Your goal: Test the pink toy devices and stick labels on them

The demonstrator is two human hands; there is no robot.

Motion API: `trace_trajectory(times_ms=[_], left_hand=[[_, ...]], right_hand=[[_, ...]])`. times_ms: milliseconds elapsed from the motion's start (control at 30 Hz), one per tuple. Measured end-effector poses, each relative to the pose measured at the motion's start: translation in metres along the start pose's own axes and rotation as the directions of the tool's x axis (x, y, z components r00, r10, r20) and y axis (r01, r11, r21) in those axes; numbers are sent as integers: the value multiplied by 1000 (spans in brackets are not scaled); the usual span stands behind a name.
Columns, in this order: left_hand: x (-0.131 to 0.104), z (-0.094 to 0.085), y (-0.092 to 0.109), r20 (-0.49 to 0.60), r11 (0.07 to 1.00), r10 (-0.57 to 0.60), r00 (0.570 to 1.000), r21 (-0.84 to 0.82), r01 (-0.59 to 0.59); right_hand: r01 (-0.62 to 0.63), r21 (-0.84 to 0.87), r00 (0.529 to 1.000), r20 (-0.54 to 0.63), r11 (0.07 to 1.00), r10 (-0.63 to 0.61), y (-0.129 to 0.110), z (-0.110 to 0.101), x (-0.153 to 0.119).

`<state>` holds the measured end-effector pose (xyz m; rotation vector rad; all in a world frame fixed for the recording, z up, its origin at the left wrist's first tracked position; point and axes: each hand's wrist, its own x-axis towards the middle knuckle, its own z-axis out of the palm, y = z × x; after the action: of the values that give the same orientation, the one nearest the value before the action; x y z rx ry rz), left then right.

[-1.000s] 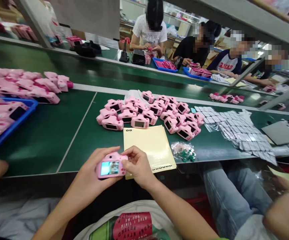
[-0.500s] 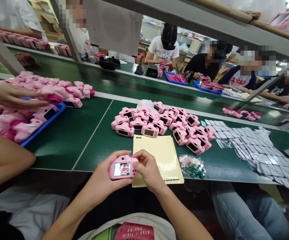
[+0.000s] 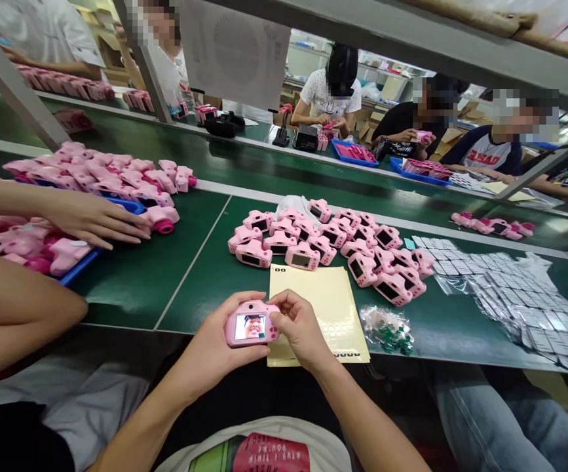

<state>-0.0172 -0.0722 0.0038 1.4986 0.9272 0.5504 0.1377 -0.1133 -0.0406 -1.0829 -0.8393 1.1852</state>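
A pink toy camera (image 3: 231, 333) with its screen lit and showing a face is held up at the table's front edge. My left hand (image 3: 215, 341) is wrapped round its left side. The fingers of my right hand (image 3: 298, 328) grip its right end, the thumb by the buttons. Beneath and to the right lies a cream sheet (image 3: 320, 295) on the green table (image 3: 190, 262). Behind the sheet several more pink cameras (image 3: 303, 255) stand in a group, most with dark screens towards me.
Small clear and green pieces (image 3: 389, 328) lie right of the sheet, beside sheets of white labels (image 3: 519, 288). At left a person's hand (image 3: 101, 216) is over a blue tray (image 3: 80, 267) of pink cameras. Others work across the conveyor (image 3: 264, 160).
The view has shifted slightly, so most things sit further right. The neighbour's hand at left has moved right, next to a pink camera beyond the tray. My hands keep their hold.
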Motion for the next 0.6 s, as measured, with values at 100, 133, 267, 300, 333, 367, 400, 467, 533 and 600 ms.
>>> trace_trajectory(times_ms=[100, 133, 267, 300, 333, 367, 400, 467, 533, 600], left_hand=[[0, -1, 0, 22, 1000, -14, 1000, -8, 14], [1, -1, -1, 26, 1000, -15, 1000, -8, 15], [1, -1, -2, 8, 1000, -10, 1000, 13, 10], [1, -1, -2, 4, 1000, -8, 1000, 18, 8], [2, -1, -3, 6, 1000, -7, 1000, 20, 7], [2, -1, -3, 8, 1000, -8, 1000, 20, 8], [3, -2, -4, 6, 1000, -7, 1000, 18, 7], [4, -3, -7, -7, 1000, -5, 1000, 12, 5], [7, -4, -12, -21, 1000, -4, 1000, 6, 4], [10, -6, -16, -31, 1000, -12, 999, -1, 12]], right_hand=[[6, -4, 1000, 2, 1000, -6, 0, -1, 2], [5, -3, 1000, 4, 1000, -5, 0, -1, 2], [-3, -17, 1000, 0, 1000, 3, 1, -1, 4], [-5, -20, 1000, 0, 1000, 5, 1, 0, 4], [-5, -22, 1000, 1, 1000, 5, 2, 0, 3], [-3, -25, 1000, 0, 1000, 3, 2, 0, 3], [-1, -30, 1000, 1, 1000, 1, 2, 0, 2], [-9, -60, 1000, 28, 998, 11, 0, -4, 3], [-44, -148, 988, 143, 988, 65, -5, -12, 8], [-28, -359, 970, 216, 933, 113, -13, -24, 19]])
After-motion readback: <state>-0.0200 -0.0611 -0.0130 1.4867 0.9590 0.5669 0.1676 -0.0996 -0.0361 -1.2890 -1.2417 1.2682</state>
